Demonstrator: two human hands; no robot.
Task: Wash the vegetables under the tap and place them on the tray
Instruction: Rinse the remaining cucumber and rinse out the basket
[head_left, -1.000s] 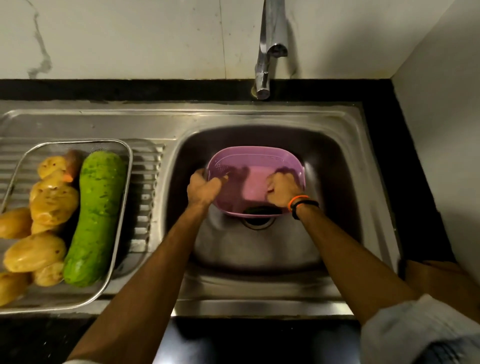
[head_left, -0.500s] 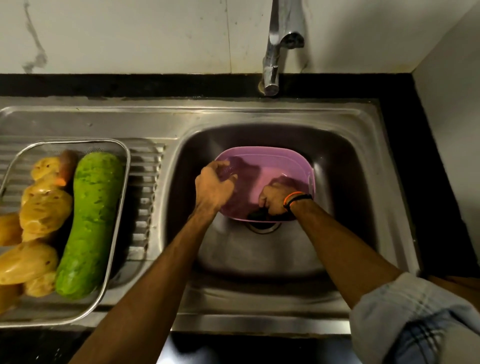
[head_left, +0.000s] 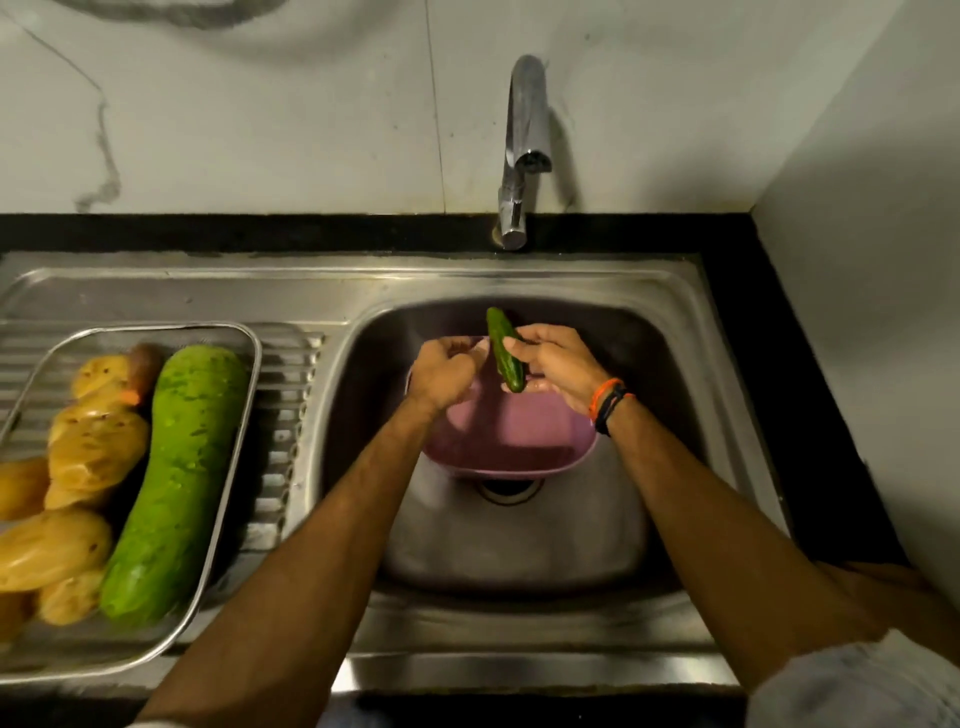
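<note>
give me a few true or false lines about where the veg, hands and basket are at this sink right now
1. The right hand holds a small cucumber. True.
2. The large green gourd lies in the pink basket. False: it lies in the metal tray on the drainboard.
3. The pink basket sits inside the sink. True.
4. Potatoes lie on the sink floor. False: they are in the tray beside the gourd.
5. The left hand rests on the tap. False: it is over the basket, beside the cucumber.
</note>
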